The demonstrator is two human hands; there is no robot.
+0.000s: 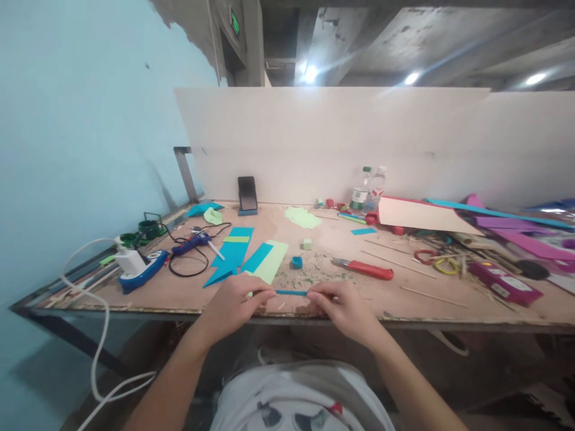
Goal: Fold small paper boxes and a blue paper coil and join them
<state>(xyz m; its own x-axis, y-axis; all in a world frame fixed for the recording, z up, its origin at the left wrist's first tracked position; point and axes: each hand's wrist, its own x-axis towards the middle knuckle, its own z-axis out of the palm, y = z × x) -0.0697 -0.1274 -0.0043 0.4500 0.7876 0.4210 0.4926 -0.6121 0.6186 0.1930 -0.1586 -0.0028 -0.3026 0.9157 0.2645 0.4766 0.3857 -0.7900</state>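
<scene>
We note the surroundings on the table (269, 224) first: a red-handled utility knife (368, 269) lies beyond and to the right of the right hand (338, 302), with thin wooden sticks (399, 263) further right. Blue sheets (235, 248) and a pale green sheet (275, 258) lie just beyond the left hand (239, 301). Directly ahead of our hands, a small blue block (297, 263) sits among green crumbs (317, 269), nearest to the work; a light green block (306, 244) is behind it. At the left, a white plug (130, 261) is seated in a blue power strip (144, 272), near a blue glue gun (192, 242). A phone (247, 193) stands upright toward the back. Regarding containers, we identify a green-capped bottle (360, 191) and a second clear bottle (378, 185), both upright near the back panel (287, 137); we cannot tell their contents. The magenta box (505, 282) lies at the right; its interior is hidden. The blue strip (291, 293) is narrow, straight and roughly level, located between our hands above the near edge of the table. Our left hand pinches its left end; our right hand pinches its right end, between thumb and fingers.
</scene>
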